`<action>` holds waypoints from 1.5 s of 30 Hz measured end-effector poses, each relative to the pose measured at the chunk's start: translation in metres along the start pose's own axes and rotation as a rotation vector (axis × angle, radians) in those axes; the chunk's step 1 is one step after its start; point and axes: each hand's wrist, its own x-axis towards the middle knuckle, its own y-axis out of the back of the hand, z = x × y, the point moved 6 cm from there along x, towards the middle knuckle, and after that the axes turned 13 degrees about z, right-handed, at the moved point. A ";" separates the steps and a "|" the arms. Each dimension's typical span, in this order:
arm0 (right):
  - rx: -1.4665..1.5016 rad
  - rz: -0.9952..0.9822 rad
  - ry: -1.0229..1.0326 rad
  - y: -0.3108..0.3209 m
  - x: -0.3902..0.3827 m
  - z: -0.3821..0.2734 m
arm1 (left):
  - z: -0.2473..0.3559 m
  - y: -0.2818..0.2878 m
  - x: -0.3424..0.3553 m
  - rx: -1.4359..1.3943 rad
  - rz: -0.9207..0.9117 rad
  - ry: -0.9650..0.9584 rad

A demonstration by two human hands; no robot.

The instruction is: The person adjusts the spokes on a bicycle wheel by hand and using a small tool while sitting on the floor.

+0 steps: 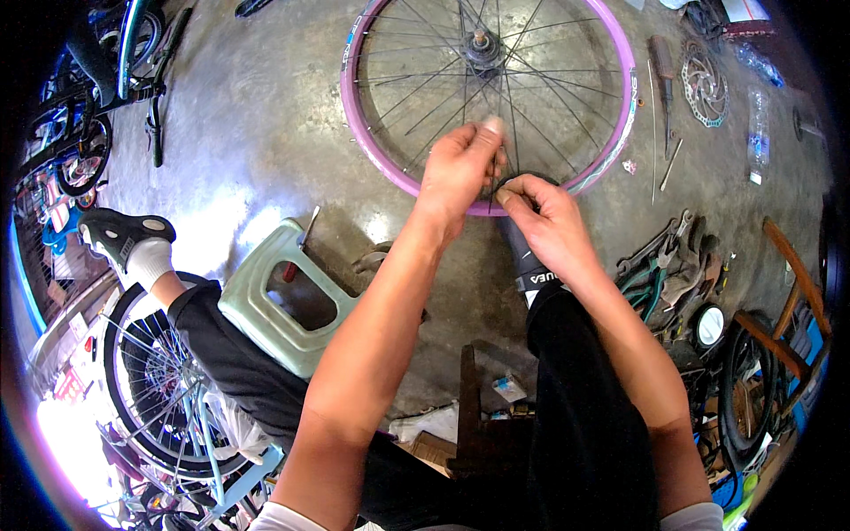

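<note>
Purple-rimmed bicycle wheel [482,58], one, lies on the concrete floor [266,106] at the far middle of the scene, its far edge out of view. It has one rim [625,88], one hub and many dark spokes, too crossed to count. Two hands work at its near part. The left hand [464,166] is over the spokes, thumb against curled fingers and slightly blurred; I cannot tell whether anything is in it. The right hand [542,212] is at the near stretch of the rim, thumb and forefinger pressed together at the tips; what lies between them I cannot make out.

Two shoes show: one dark shoe [522,252] by the rim's near edge, and one black shoe [115,237] at the left. One pale green stool [252,281] stands near the left forearm. To the right of the wheel are one dark-handled screwdriver [662,66], one brake disc [699,96], one thin rod [652,133] and, farther right, one clear bottle [758,142]. Nearer on the right, beyond the right forearm, lies a jumble of tools [664,257], hard to count. One second wheel [152,376] is at the near left.
</note>
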 end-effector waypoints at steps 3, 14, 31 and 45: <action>-0.099 0.023 0.057 0.006 -0.004 -0.013 | 0.002 -0.001 0.001 0.071 -0.008 -0.082; 0.302 0.505 -0.369 0.080 -0.027 0.054 | -0.002 -0.012 0.004 0.002 -0.180 0.021; 0.484 0.413 -0.353 0.089 0.030 0.044 | -0.002 -0.045 0.009 -0.073 -0.249 0.016; 0.479 0.440 -0.363 0.095 0.016 0.081 | -0.012 -0.046 0.013 -0.153 -0.322 0.025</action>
